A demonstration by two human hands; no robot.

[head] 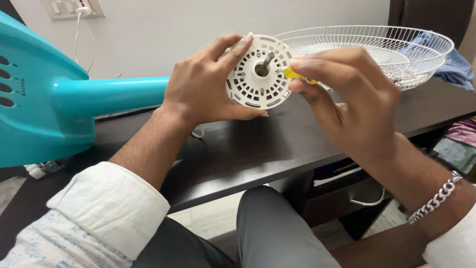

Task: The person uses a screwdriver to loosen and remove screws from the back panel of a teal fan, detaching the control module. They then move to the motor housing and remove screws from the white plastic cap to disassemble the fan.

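Note:
My left hand [201, 87] grips the round white vented front of a fan motor housing [258, 79], with a metal shaft sticking out of its middle. The housing joins a teal fan neck and base [49, 99] lying sideways on the dark table [248, 144]. My right hand [347, 104] pinches a small yellow-handled tool [293, 75] against the right side of the housing face. Most of the tool is hidden by my fingers.
A white wire fan guard [391, 49] lies at the back right of the table, with blue cloth [453, 67] behind it. A wall socket with a white cable [74, 10] is at the upper left. Below the table edge is a shelf [342, 171] with items.

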